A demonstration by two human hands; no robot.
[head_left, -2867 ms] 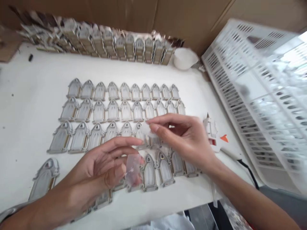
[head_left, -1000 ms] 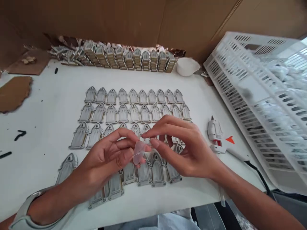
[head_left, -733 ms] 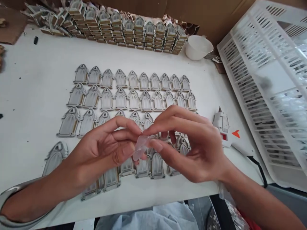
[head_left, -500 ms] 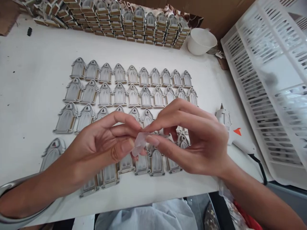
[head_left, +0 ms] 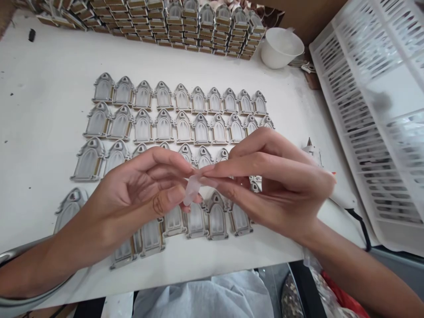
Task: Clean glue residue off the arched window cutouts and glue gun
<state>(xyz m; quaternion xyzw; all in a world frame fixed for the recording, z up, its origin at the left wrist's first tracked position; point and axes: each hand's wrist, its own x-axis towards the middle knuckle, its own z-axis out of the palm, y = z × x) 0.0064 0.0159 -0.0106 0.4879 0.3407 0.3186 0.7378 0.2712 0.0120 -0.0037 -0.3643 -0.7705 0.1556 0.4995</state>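
A small translucent whitish sheet piece (head_left: 192, 189) is pinched between my two hands above the table. My left hand (head_left: 142, 190) grips its left edge with thumb and fingers. The thumb and forefinger of my right hand (head_left: 265, 181) close on its upper right corner. Beneath and behind the hands, grey arched window-shaped pieces (head_left: 164, 126) with pale panels lie in rows on the white table (head_left: 46, 119). My hands cover part of the lower rows.
Stacks of similar arched pieces (head_left: 185, 28) line the back. A white bowl (head_left: 281, 48) stands at the back right, beside a white slatted plastic basket (head_left: 367, 128). A glue gun (head_left: 342, 194) with a black cord lies right of my right hand.
My right hand has turned and shifted slightly right, its fingers pinching tighter. The translucent piece now looks narrower and more edge-on. The view has tilted a little.
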